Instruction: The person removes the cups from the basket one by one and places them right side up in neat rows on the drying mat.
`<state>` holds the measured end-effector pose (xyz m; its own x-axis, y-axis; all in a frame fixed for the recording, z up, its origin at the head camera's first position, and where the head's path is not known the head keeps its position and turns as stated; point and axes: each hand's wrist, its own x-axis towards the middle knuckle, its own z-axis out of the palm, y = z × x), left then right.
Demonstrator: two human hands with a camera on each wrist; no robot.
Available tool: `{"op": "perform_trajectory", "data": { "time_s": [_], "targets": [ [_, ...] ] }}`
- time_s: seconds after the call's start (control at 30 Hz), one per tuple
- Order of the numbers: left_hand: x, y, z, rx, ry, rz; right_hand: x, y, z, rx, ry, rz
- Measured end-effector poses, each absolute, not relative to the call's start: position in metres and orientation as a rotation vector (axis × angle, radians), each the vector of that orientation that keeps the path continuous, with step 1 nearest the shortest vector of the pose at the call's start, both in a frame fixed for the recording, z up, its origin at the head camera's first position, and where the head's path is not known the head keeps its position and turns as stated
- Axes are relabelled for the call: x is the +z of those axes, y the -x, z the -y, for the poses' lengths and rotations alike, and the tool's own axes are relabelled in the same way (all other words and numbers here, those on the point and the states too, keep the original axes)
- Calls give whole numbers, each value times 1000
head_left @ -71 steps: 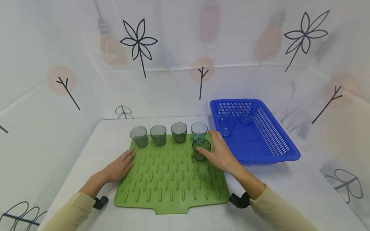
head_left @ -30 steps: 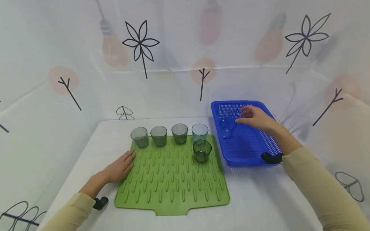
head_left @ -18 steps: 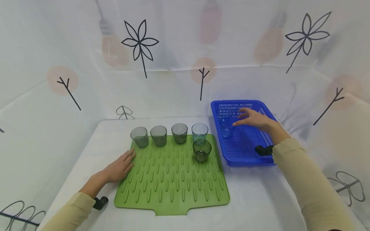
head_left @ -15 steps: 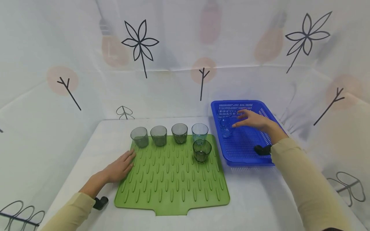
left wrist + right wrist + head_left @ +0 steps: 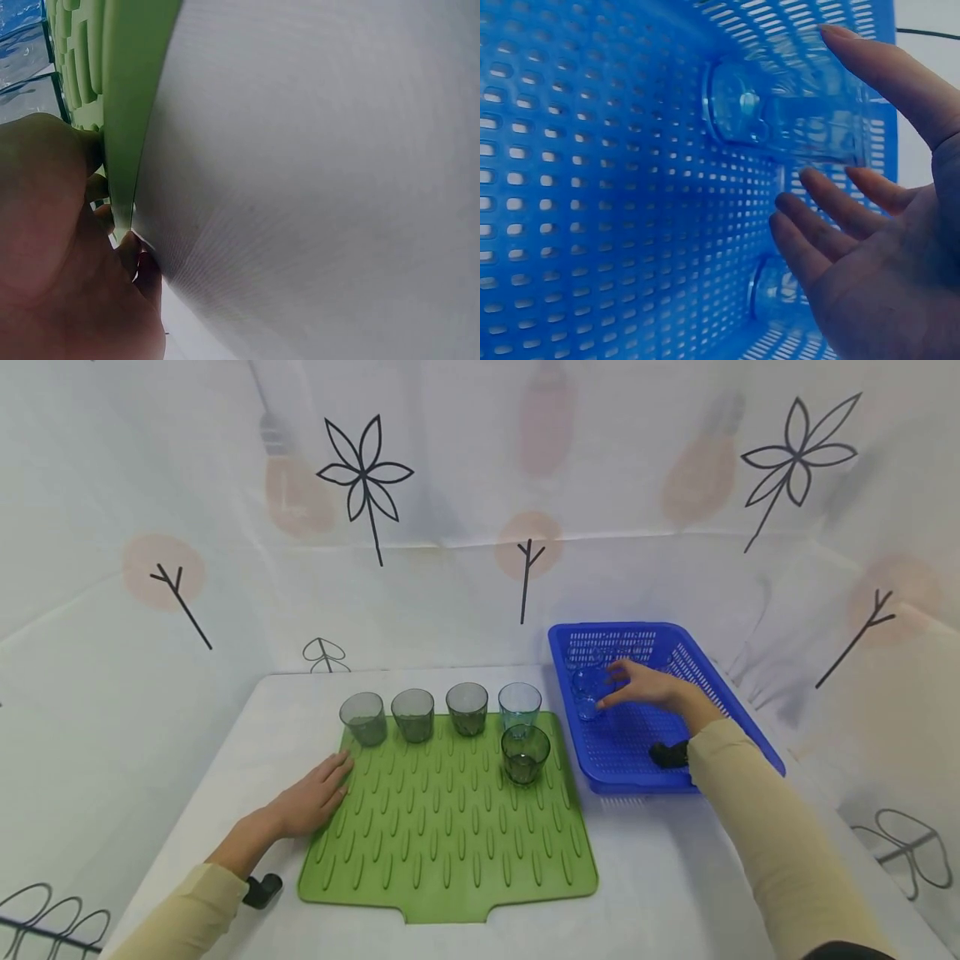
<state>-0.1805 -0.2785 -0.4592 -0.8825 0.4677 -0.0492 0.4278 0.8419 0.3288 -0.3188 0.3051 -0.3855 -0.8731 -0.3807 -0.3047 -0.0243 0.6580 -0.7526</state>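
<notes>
My left hand rests with extended fingers on the left edge of a green ribbed drying mat. Inside a blue perforated basket, my right hand reaches toward a clear drinking glass. The right wrist view has thumb and fingers spread on either side of that glass's rim, without a visible grip. Another glass stands lower in that view, partly behind the fingers. Along the mat's far edge are a grey glass, two similar ones and a light-blue glass; a dark glass is before the blue one.
The basket stands right of the mat on a white-covered table. More glasses are faintly visible at its back. A patterned white cloth hangs behind and at both sides.
My right hand let go of the dark glass on the mat and moved into the basket. Most recently it came lower and nearer a glass at the basket's left. My left hand stayed put.
</notes>
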Motion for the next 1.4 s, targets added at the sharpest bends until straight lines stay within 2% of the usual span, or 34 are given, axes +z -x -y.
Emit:
{"op": "perform_trajectory", "data": {
  "time_s": [0.5,1.0,1.4],
  "targets": [
    [-459,180,277,473,-711,-2902,-391,320,-297,-1104,348,-2434],
    [-474,186,285,473,-738,-2886,-396,322,-295,-1096,356,-2484],
    [-458,179,277,462,-701,-2879,-393,321,-295,-1098,353,-2522]
  ]
}}
